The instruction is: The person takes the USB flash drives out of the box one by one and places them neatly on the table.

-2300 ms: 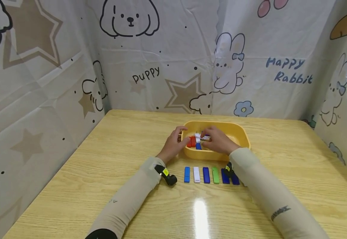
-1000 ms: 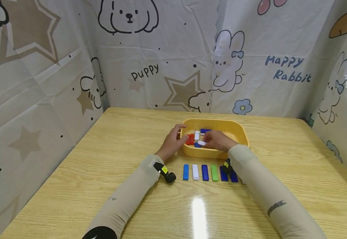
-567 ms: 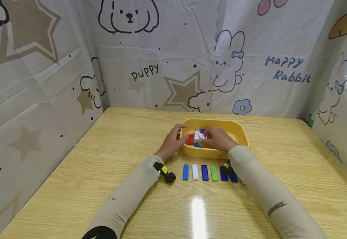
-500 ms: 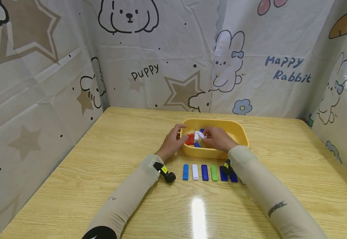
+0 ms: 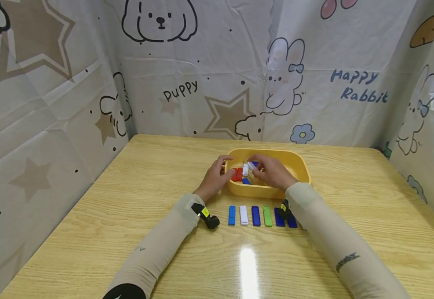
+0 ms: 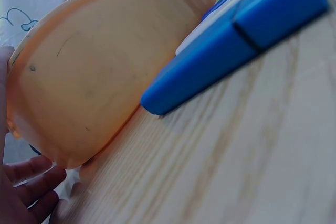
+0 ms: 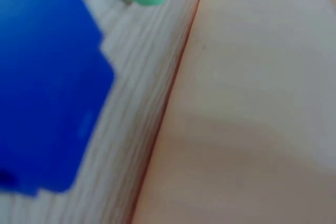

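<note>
In the head view, my left hand [image 5: 216, 176] grips the left end of a yellow plastic tray [image 5: 263, 192], thumb over the rim. The left wrist view shows several of its fingers [image 6: 39, 182] against the tray's outer end. Inside the tray, my right hand [image 5: 274, 171] pinches a small white USB stick [image 5: 252, 165] between thumb and fingers. Near it lie red sticks [image 5: 239, 174], another white stick [image 5: 245, 169], a blue stick [image 5: 246, 181] and a dark blue stick [image 5: 255, 164], partly hidden by the right hand.
A row of sticks lies before the tray: light blue [image 5: 232, 215], white [image 5: 243, 215], dark blue [image 5: 256, 216], green [image 5: 267, 216], then two more dark blue ones partly under the right wrist camera [image 5: 284, 209]. A printed curtain [image 5: 217, 70] surrounds the wooden table [image 5: 172, 166].
The right hand's fingers have shifted up and left over the tray, turning the white USB stick and moving it slightly toward the back. The left hand stays at the tray's end.
</note>
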Available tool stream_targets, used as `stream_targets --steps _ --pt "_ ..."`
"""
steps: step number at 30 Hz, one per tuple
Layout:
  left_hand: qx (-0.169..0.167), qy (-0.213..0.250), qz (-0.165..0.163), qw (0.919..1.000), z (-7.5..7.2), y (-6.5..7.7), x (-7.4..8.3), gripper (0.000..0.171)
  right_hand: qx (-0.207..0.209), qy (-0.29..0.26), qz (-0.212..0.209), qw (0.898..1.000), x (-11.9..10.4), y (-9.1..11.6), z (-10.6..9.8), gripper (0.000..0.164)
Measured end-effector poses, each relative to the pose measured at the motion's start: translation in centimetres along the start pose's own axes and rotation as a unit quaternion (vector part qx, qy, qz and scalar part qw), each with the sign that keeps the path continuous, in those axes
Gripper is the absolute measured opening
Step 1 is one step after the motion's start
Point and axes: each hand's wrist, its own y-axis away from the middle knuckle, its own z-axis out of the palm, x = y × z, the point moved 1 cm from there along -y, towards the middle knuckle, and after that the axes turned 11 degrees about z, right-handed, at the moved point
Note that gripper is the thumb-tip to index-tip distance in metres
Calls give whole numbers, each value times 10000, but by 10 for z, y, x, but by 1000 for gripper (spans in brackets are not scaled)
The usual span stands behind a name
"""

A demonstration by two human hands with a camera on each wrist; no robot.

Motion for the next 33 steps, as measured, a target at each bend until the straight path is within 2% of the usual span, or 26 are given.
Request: stream_targets --steps 11,21,25,33 --pt "57 54 -49 10000 -3 -1 -1 45 383 184 -519 9977 -4 1 -2 36" --pt "40 23 -6 10000 0 -1 -2 45 1065 185 -905 9900 -6 9 -5 45" --pt "49 46 -38 10000 2 -1 -2 45 1103 -57 -966 9892 -10 14 -8 49" --pt "47 37 -27 10000 0 -1 -1 45 1053 -429 -1215 9861 -31 36 -18 71"
